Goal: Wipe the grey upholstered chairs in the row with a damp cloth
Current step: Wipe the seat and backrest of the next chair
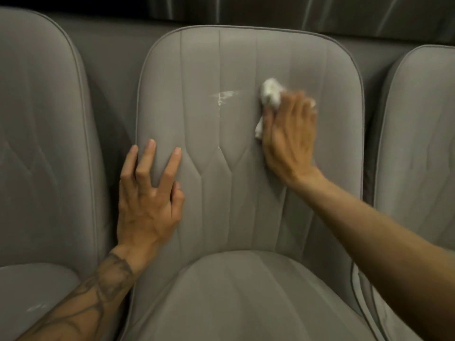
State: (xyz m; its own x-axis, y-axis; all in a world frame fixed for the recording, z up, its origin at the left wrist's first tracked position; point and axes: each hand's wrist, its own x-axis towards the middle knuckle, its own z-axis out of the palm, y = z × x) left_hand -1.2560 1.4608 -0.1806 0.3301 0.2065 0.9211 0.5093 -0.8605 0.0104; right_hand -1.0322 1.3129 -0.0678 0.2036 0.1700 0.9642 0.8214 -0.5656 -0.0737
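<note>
Right hand (290,134), blurred, fingers flat, pressed one white cloth (270,94) against the backrest of the middle chair (221,57), right of frame centre. Left hand (147,193), fingers spread, rested on that backrest's left edge. One whitish smear (222,97) lay left of the cloth. Three grey chairs counted: middle chair, left chair (37,119), right chair (418,143).

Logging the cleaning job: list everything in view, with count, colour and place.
chairs: three, grey, in a row; outer two cut off by the frame
smear: one, whitish, centre of the middle backrest
cloth: one, white, on the middle backrest under the right hand
curtain: one, dark, behind the chairs
left hand: one, spread on the middle backrest's left edge
right hand: one, flat, presses the cloth; blurred
</note>
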